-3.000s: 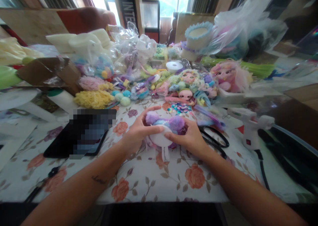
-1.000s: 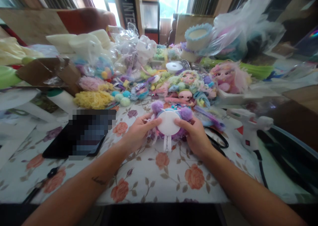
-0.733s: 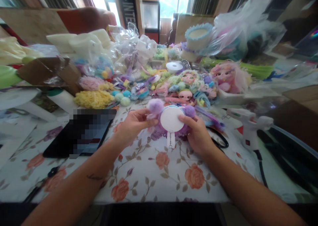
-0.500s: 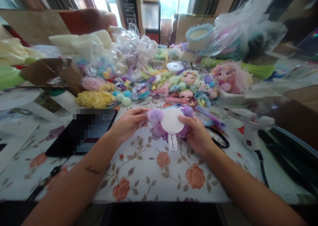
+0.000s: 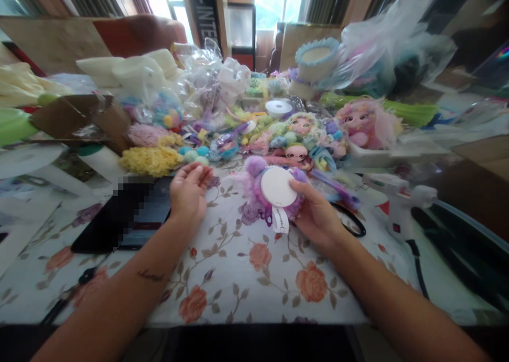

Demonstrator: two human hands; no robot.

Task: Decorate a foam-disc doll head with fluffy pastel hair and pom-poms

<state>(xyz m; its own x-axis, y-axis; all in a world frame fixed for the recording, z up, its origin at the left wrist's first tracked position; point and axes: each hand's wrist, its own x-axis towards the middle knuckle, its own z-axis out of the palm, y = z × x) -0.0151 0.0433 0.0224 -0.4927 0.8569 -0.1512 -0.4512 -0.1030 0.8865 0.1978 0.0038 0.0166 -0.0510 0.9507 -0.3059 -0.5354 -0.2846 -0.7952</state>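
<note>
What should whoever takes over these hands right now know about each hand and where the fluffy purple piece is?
Right hand: grips the purple pompom ornament above the floral tablecloth, white round back and paper tag facing the camera.
Left hand: open, palm up, holding nothing, beside the dark tablet.
Nearby: scissors just right of the right hand, glue gun farther right, loose pompoms behind.
Done: pompoms already ring the disc.
Left: unclear from this view.
</note>
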